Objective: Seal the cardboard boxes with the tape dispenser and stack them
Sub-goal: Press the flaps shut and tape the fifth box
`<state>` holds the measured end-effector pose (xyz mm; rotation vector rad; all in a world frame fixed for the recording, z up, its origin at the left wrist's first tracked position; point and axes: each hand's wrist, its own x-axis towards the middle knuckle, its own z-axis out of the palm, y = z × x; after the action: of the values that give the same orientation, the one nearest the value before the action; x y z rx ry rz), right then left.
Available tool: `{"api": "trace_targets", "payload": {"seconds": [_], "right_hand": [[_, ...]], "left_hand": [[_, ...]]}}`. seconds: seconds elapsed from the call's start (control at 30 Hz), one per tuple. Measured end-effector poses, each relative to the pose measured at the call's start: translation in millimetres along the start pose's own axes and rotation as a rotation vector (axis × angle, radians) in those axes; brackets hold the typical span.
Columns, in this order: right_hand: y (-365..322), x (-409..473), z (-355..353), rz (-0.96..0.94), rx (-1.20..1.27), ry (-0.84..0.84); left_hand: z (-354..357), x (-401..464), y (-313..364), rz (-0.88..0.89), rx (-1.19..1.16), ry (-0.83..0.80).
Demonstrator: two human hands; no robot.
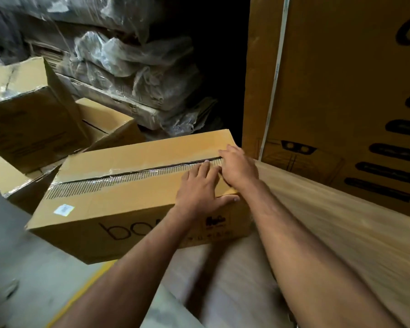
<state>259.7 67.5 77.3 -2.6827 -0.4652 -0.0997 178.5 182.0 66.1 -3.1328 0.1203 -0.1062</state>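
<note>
Your long cardboard box [133, 209] lies on a pale wrapped surface [329, 216], its left end overhanging the grey floor [33, 268]. Its two top flaps meet along a dark seam [152, 170] running left to right; clear tape [118, 175] shines over the left and middle of that seam, and a band of fine printed hatching follows the near flap's edge.

Your left hand [200, 188] lies flat on the near flap at the box's right end, fingers straight and pressed toward the seam, thumb stretched along the top front edge. It grasps nothing. Your right hand [238, 165] rests on the same end, fingers extended across the seam onto the far flap, palm down, also gripping nothing. The two hands touch each other.

Writing on the box front: large thin letters reading "bo", the rest hidden behind your left forearm. Right of the forearm is a small dark logo and a row of symbols, too blurred to read. A small white label [64, 209] sits on the near flap at left; its print is illegible.

At left, other cardboard boxes [29, 119] are piled, with faint unreadable print. At right stands a large brown carton [341, 91] with heavy black lettering cut off by the frame edge. Behind, plastic-wrapped bundles [128, 67] are heaped.
</note>
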Motion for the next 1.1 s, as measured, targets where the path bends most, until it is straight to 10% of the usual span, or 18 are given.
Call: {"api": "trace_targets", "payload": {"seconds": [0.17, 0.37, 0.6, 0.83, 1.1], "right_hand": [[-2, -33, 9, 0.074, 0.086, 0.327], [-10, -50, 24, 0.000, -0.019, 0.098], [-39, -66, 51, -0.018, 0.133, 0.322], [-59, -67, 42, 0.027, -0.099, 0.133], [-21, -202, 95, 0.548, -0.064, 0.201]], "left_hand": [[5, 2, -11, 0.016, -0.015, 0.042], [7, -6, -42, 0.098, -0.023, 0.048], [3, -20, -75, 0.154, -0.034, 0.038], [-3, -26, -81, 0.201, -0.026, -0.011], [38, -104, 4, 0.477, -0.186, 0.219]]}}
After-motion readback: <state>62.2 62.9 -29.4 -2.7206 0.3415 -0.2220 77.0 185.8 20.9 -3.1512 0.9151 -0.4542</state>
